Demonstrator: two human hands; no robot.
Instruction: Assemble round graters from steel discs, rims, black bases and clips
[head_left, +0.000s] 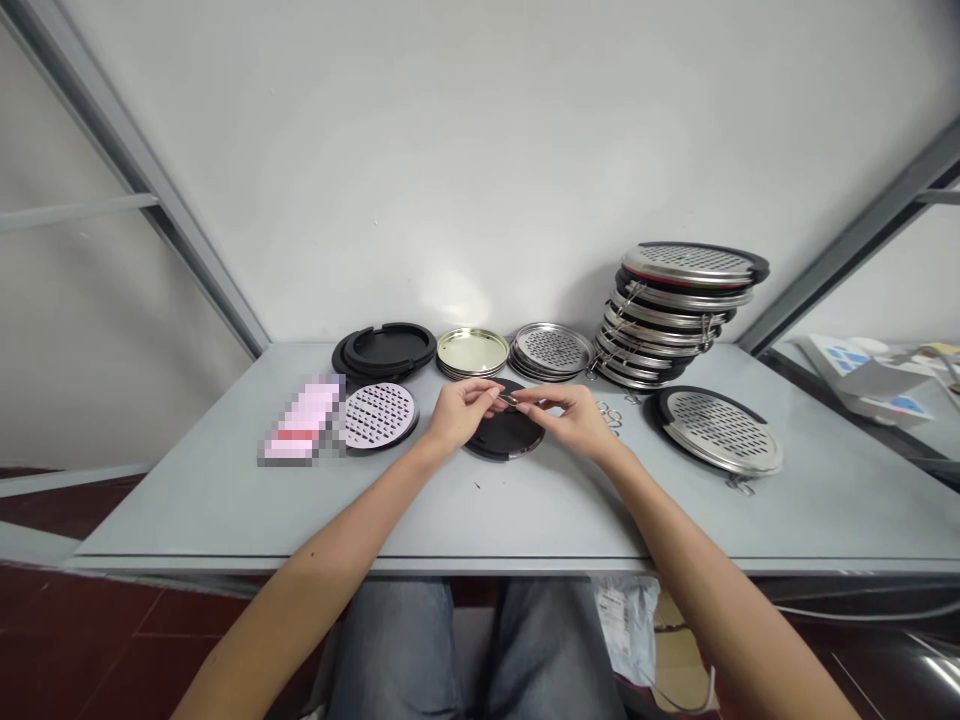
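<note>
Both hands meet in front of me, fingertips pinched on a small metal wire piece [508,399] whose exact shape is too small to make out. My left hand [459,412] grips its left end, and my right hand [574,418] closes on the right end. Beneath the fingers a round black disc [504,436] lies on the table, partly covered by the hands. Several bent wire hooks [613,414] are scattered just right of my right hand. To the left of my left hand lies a round slotted plate [379,416].
Along the wall sit black rings [394,348], gold-coloured lids [472,352], slotted metal discs [553,350] and a tall leaning stack of assembled discs [675,315]. A slotted disc with a black rim [720,430] lies at right. A blurred pink item [304,420] is at left.
</note>
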